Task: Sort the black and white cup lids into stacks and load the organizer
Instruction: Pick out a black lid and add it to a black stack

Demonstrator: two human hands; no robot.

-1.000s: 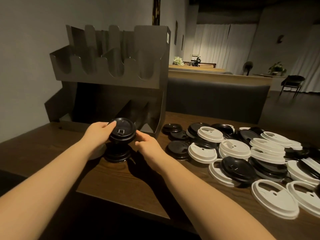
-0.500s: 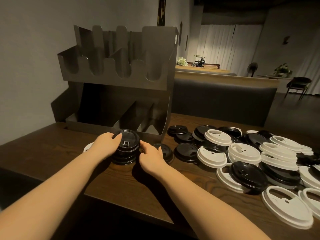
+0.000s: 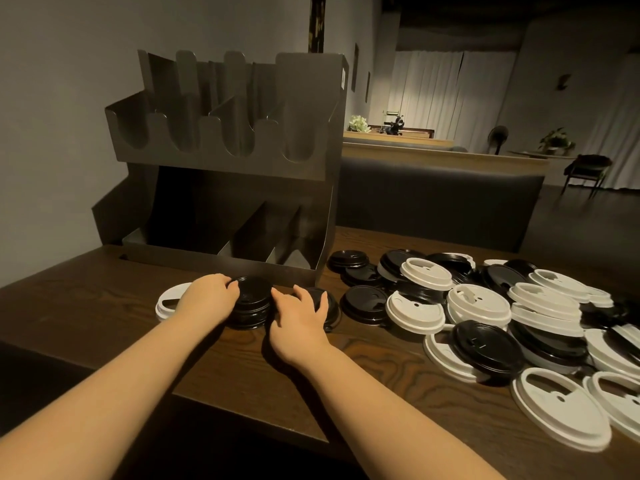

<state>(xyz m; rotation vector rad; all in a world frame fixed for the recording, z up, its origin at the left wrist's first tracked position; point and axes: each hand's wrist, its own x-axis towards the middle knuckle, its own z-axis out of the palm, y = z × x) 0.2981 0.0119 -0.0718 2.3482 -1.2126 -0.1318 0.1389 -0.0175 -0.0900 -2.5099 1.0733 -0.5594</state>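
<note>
Head view: a short stack of black lids (image 3: 252, 303) stands on the dark wooden bench (image 3: 242, 368), just before the organizer (image 3: 228, 161). The left hand (image 3: 207, 299) has its fingers (image 3: 231, 286) curled round the stack's left edge, gripping it. The right hand (image 3: 299, 315) lies on the stack's other side, its fingers (image 3: 282, 295) bent against the stack's right edge and its thumb spread outward over a single black lid (image 3: 329, 306). Under the left hand's outer side a white lid (image 3: 168, 301) lies flat on the bench. Beyond the right hand's thumb, a loose heap of black and white lids (image 3: 485, 306) is spread over the bench. The organizer's upper slots and lower compartments hold nothing that can be seen.
</note>
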